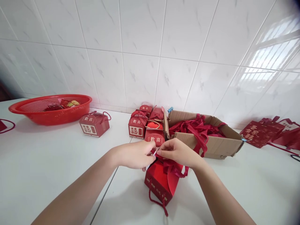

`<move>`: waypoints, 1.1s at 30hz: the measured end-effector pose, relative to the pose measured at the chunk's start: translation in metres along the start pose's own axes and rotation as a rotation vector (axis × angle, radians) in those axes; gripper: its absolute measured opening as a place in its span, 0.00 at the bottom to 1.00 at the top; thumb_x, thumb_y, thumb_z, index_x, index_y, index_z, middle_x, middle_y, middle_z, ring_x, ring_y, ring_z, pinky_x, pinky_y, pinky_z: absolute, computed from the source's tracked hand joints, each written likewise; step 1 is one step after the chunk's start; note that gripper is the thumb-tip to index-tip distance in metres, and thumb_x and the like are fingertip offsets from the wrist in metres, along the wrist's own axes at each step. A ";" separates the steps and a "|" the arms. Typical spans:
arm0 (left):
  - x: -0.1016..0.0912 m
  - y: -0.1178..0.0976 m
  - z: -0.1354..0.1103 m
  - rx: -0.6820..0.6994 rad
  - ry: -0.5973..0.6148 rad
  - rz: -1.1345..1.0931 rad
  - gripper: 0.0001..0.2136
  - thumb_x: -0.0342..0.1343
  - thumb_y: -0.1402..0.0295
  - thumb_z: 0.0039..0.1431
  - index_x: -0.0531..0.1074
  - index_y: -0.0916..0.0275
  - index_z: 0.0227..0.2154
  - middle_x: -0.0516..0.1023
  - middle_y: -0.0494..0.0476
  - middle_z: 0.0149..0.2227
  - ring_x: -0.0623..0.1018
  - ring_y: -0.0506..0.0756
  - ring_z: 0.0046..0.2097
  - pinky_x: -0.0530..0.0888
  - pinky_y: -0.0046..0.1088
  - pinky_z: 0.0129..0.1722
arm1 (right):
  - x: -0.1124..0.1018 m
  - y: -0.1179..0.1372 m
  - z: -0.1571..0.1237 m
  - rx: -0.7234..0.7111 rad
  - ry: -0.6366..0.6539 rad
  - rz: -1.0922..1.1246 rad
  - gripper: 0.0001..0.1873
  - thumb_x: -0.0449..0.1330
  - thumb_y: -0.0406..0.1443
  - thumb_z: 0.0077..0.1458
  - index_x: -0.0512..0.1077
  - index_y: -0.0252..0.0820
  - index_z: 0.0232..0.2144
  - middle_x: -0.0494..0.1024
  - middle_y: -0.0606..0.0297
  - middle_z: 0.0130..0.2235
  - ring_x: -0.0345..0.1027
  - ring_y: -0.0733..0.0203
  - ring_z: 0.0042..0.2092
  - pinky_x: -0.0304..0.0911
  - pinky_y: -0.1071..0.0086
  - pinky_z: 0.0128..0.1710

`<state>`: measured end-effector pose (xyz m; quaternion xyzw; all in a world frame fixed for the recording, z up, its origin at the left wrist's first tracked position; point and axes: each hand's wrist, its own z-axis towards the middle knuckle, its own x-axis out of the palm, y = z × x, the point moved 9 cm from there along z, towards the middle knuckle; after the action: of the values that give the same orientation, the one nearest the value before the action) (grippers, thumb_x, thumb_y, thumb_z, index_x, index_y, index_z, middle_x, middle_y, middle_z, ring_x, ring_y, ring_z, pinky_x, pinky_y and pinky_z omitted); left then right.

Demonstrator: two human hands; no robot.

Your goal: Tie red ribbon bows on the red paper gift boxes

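Just past the near part of the table stands a red gift box (159,181), with a twisted red cord handle (157,203) hanging down its near side. Above its far edge, my left hand (137,155) is closed in a pinch, and a thin white edge shows by its fingers. What it grips is mostly hidden. My right hand (179,152) meets it fingertip to fingertip, closed on a dark red ribbon (174,168). Loops of this ribbon spill over the right side of the box.
Behind my hands are several finished-looking red boxes (136,127) and an open cardboard carton (206,145) full of red ribbons. One red box (94,124) sits left, beside a red plastic basket (61,117). Red gift bags (262,132) lie far right against the tiled wall (140,78).
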<state>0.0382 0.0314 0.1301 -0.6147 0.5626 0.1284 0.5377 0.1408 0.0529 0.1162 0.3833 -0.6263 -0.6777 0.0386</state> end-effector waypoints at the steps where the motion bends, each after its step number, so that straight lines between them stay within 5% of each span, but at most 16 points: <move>1: -0.001 0.000 -0.001 0.004 0.003 -0.010 0.10 0.46 0.59 0.57 0.58 0.60 0.31 0.73 0.55 0.32 0.78 0.59 0.35 0.69 0.28 0.27 | 0.000 -0.001 0.000 0.005 -0.002 -0.008 0.16 0.57 0.45 0.54 0.72 0.38 0.25 0.65 0.69 0.24 0.51 0.70 0.25 0.48 0.72 0.24; 6: -0.004 0.001 -0.001 0.032 -0.001 -0.105 0.09 0.43 0.60 0.59 0.60 0.61 0.31 0.73 0.55 0.34 0.79 0.56 0.36 0.70 0.27 0.31 | 0.000 -0.001 0.002 0.018 -0.013 -0.026 0.16 0.57 0.45 0.54 0.73 0.38 0.25 0.67 0.68 0.24 0.53 0.69 0.25 0.49 0.72 0.23; 15: -0.013 0.001 0.004 0.076 -0.084 -0.124 0.08 0.47 0.65 0.57 0.58 0.61 0.25 0.71 0.51 0.27 0.79 0.56 0.34 0.63 0.24 0.23 | -0.001 0.002 0.000 0.002 -0.024 -0.015 0.15 0.60 0.45 0.52 0.72 0.38 0.27 0.68 0.67 0.25 0.55 0.69 0.26 0.51 0.72 0.24; 19: -0.019 -0.002 0.003 0.114 -0.115 -0.201 0.08 0.47 0.66 0.56 0.58 0.62 0.24 0.73 0.51 0.29 0.79 0.55 0.35 0.67 0.25 0.27 | -0.010 0.009 -0.002 -0.046 -0.120 0.008 0.15 0.62 0.46 0.50 0.69 0.39 0.27 0.69 0.68 0.26 0.58 0.68 0.28 0.54 0.73 0.26; 28: -0.044 -0.010 -0.008 0.246 -0.190 -0.676 0.08 0.48 0.65 0.62 0.60 0.62 0.29 0.77 0.54 0.30 0.81 0.57 0.38 0.75 0.31 0.38 | -0.015 0.016 -0.006 -0.111 -0.145 -0.055 0.15 0.56 0.48 0.56 0.70 0.42 0.34 0.71 0.66 0.30 0.62 0.64 0.32 0.58 0.70 0.31; 33: -0.073 -0.005 -0.020 0.409 -0.313 -0.979 0.07 0.51 0.65 0.61 0.65 0.64 0.32 0.79 0.61 0.40 0.80 0.59 0.41 0.75 0.32 0.40 | -0.008 0.019 -0.006 -0.122 -0.079 -0.100 0.16 0.55 0.48 0.57 0.70 0.42 0.32 0.72 0.65 0.31 0.62 0.64 0.32 0.59 0.69 0.32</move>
<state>0.0090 0.0547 0.1966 -0.6609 0.1380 -0.1586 0.7204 0.1416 0.0482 0.1373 0.3839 -0.5651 -0.7303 0.0032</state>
